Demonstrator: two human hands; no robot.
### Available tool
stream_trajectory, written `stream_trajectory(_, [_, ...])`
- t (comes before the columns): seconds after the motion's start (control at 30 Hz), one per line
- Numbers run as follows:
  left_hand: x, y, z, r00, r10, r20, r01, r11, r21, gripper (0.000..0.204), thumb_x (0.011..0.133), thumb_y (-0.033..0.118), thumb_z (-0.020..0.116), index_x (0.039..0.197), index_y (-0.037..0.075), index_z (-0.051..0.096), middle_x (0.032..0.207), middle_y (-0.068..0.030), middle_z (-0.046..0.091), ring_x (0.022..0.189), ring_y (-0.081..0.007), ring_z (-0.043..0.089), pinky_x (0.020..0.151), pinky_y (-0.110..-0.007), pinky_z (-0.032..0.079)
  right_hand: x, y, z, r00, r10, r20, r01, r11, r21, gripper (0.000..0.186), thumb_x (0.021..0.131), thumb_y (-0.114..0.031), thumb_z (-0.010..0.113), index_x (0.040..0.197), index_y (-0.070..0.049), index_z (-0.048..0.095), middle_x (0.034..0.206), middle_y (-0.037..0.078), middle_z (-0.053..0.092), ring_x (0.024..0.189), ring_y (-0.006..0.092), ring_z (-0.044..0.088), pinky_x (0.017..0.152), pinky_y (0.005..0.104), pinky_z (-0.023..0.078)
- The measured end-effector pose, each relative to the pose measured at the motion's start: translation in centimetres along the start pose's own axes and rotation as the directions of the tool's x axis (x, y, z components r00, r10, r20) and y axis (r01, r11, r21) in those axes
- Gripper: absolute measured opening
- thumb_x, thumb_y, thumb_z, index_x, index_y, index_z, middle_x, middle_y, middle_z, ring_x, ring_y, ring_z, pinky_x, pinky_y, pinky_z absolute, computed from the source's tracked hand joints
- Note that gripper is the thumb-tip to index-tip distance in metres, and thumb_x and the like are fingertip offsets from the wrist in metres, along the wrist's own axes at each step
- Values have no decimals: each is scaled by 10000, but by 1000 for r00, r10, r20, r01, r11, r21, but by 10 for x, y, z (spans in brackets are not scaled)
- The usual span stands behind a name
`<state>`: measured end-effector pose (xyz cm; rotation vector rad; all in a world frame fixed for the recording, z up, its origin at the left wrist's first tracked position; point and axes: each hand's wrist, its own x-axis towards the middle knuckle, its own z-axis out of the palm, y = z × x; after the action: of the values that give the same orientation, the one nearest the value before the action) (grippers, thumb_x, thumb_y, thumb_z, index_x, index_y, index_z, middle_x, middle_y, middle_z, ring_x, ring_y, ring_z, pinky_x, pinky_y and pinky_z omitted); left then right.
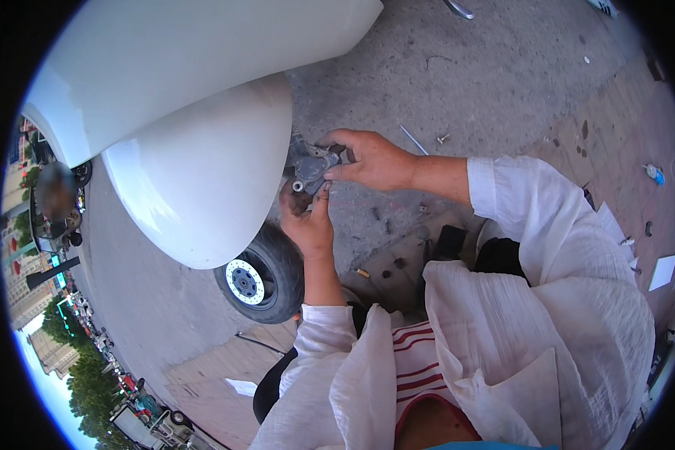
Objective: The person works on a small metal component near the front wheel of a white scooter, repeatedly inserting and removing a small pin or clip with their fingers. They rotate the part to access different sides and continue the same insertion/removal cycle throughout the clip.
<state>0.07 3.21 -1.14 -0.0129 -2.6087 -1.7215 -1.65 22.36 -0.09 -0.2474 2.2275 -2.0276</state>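
Observation:
Both my hands are on a grey metal brake caliper (pixel 313 171) beside the edge of a rounded white fender (pixel 217 165). My right hand (pixel 371 160) grips it from the right, thumb and fingers on either side. From below, my left hand (pixel 307 221) pinches its lower part, next to a round, bright metal end. Dark grime covers the fingertips. Whether the caliper is fastened to the part behind it, I cannot tell. Just left of my left forearm lies a wheel with a black tyre (pixel 286 274) and a perforated brake disc (pixel 245 282).
A larger white body panel (pixel 195 60) overhangs the fender. On the ground to the right are a thin metal rod (pixel 414 140) and a bolt (pixel 443 139). Nearer me lie a small brass-coloured cylinder (pixel 363 273) and a black square thing (pixel 451 242). Vehicles and a person show at the far left.

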Motion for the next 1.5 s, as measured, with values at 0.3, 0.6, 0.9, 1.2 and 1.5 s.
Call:
stream_trajectory(0.3, [9, -15, 13, 982, 133, -132, -169, 933, -319, 462, 779, -48, 742, 1182, -34, 517, 1102, -111, 612, 1000, -168, 596, 837, -287, 506, 0, -3, -1, 999, 11, 31, -12, 1000, 28, 528, 862, -158, 707, 1302, 27, 481, 1117, 144, 625, 1005, 149, 588, 890, 302, 476])
stream_trajectory(0.6, [9, -8, 7, 989, 118, -93, -139, 954, -266, 503, 772, -32, 760, 1208, -43, 509, 1122, -121, 595, 982, -172, 598, 833, -289, 510, 8, 4, 0, 988, 130, 77, -147, 950, 276, 489, 863, -312, 701, 1243, -27, 587, 1045, 114, 652, 943, 168, 600, 781, 315, 498])
stream_trajectory(0.9, [10, -17, -9, 995, 95, -36, -102, 926, -365, 443, 831, -19, 695, 1217, -23, 478, 1139, -117, 602, 1051, -179, 582, 928, -304, 446, 17, -7, 0, 907, 413, 83, -402, 793, 458, 264, 941, -220, 603, 1119, -25, 619, 887, 9, 573, 708, 75, 448, 608, 254, 400])
stream_trajectory(1.2, [10, -10, -17, 999, 50, -22, -55, 931, -361, 532, 790, -60, 719, 1264, -50, 478, 1245, -150, 562, 1133, -207, 547, 969, -314, 430, 42, 18, -2, 827, 355, 435, -562, 524, 640, 150, 908, -154, 629, 859, -12, 636, 784, 35, 578, 622, 110, 431, 537, 253, 374])
stream_trajectory(1.5, [16, -20, -31, 990, 127, -53, -138, 922, -361, 461, 805, -16, 703, 1219, -24, 500, 1144, -114, 593, 983, -184, 595, 756, -318, 541, 47, 13, 12, 759, 450, 471, -648, 450, 615, 155, 887, -131, 611, 737, -93, 602, 640, -57, 478, 525, 48, 353, 549, 243, 380])
